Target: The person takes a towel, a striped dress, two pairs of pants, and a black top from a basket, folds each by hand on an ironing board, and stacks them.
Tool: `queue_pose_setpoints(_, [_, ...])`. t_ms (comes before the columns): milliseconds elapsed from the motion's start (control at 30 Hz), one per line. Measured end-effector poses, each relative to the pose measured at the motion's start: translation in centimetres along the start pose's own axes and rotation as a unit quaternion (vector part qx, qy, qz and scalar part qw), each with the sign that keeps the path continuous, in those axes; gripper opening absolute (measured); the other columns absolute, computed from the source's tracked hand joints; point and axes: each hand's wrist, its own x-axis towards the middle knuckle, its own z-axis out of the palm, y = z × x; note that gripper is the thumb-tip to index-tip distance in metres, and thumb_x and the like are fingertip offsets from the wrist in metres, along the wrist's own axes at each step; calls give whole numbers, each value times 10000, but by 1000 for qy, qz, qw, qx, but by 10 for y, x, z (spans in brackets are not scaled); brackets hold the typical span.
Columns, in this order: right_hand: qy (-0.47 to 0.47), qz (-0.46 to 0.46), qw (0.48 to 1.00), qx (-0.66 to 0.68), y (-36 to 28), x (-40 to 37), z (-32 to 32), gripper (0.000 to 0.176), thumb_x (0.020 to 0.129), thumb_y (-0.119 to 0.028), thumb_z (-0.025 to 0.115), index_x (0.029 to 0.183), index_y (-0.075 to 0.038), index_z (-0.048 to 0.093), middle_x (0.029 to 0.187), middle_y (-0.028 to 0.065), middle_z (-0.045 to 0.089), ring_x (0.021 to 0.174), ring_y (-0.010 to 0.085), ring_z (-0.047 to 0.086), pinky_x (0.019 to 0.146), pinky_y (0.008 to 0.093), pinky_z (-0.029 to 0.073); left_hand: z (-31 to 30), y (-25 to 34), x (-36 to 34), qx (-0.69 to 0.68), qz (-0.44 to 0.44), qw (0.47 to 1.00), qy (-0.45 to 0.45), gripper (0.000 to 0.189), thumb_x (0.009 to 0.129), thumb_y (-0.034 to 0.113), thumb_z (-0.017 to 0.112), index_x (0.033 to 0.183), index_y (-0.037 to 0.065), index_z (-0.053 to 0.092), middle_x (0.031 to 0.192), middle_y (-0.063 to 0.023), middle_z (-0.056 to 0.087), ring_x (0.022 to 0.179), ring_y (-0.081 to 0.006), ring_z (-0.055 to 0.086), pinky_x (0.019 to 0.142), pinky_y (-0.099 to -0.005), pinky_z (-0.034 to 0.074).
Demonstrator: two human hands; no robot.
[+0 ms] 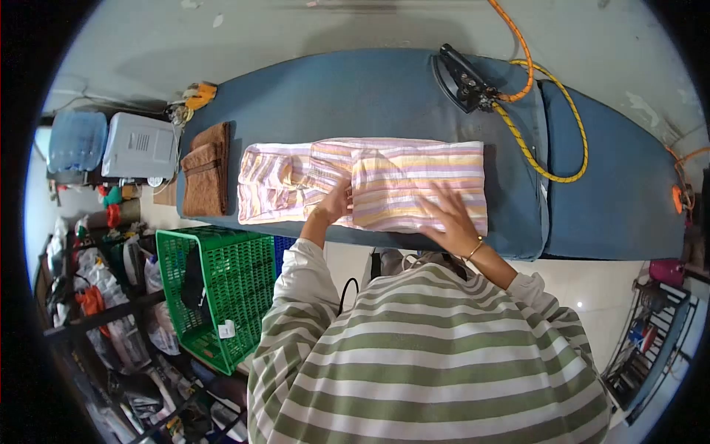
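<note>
A pastel striped garment (414,174) lies partly folded on the blue ironing table (355,96). My left hand (336,201) pinches a fold of the cloth near the garment's middle. My right hand (447,214) rests flat with fingers spread on the folded right portion, a bracelet on its wrist. The garment's left part (270,181) lies rumpled toward the brown towel.
A black iron (464,78) with an orange and yellow cord (551,118) sits at the table's far right. A folded brown towel (207,169) lies at the left end. A green plastic basket (222,288) stands below left, beside cluttered shelves and a grey box (140,144).
</note>
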Motion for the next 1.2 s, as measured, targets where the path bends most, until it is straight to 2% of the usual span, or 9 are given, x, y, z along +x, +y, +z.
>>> queue_pose_setpoints(67, [44,46,996,-67,29,-6,8,564,832,-371,583,1330,-155,430,1450,140,245,1327,402,202,1052,549,174,10,-19,-3,91,53,989,101,658,843,357,607,1349,34,338,1203,-86,514,1071,-184,503,878,-378,421])
queue_pose_setpoints(300, [90,176,970,-143,75,-4,35,643,835,-333,572,1393,-166,299,1466,148,181,1330,430,160,1017,608,194,-21,6,8,190,231,931,209,497,809,96,617,1264,-15,453,949,-92,631,848,-159,588,759,-266,463])
queue_pose_setpoints(333, [83,175,976,-97,79,-3,45,666,823,-319,591,1396,-172,287,1468,150,170,1325,443,156,1006,624,197,-33,4,10,453,167,821,304,501,809,108,592,1274,-8,447,1102,-156,589,997,-273,567,860,-362,442])
queue_pose_setpoints(433, [99,178,977,-62,81,-2,57,701,801,-279,621,1395,-128,280,1456,194,174,1330,441,145,1030,571,217,14,8,-8,654,290,533,451,520,813,139,575,1302,43,428,1308,-182,441,1191,-339,426,975,-434,350])
queue_pose_setpoints(567, [216,359,902,102,93,-13,56,572,794,-187,643,1287,-21,405,1294,222,423,1172,351,438,941,383,393,54,-33,11,709,318,569,270,616,860,389,490,1388,138,297,1478,-122,180,1369,-295,141,1058,-592,73])
queue_pose_setpoints(700, [106,452,607,645,53,7,2,450,758,-105,650,1176,-23,505,871,48,609,717,153,598,653,272,498,50,-57,38,680,286,630,243,640,896,448,401,1408,96,247,1488,-149,119,1380,-301,90,1056,-595,0])
queue_pose_setpoints(800, [97,347,678,641,-6,36,-48,477,773,-98,617,1218,-19,464,800,15,595,519,45,511,428,174,395,47,-44,37,637,229,713,183,669,915,471,357,1428,83,173,1490,-167,90,1378,-313,87,1066,-572,10])
queue_pose_setpoints(933, [82,258,745,610,-147,123,-57,605,788,-87,593,1328,-18,329,775,19,589,470,12,464,373,144,340,-5,4,14,163,265,949,-61,706,925,537,277,1437,74,127,1492,-112,143,1382,-245,98,1101,-444,59])
queue_pose_setpoints(1200, [-58,97,724,681,-299,271,157,809,832,-57,592,1426,-74,42,845,89,588,656,116,574,549,223,478,-236,125,-155,-107,198,971,-81,770,874,665,212,1353,74,332,1328,-127,425,1188,-265,451,983,-422,371])
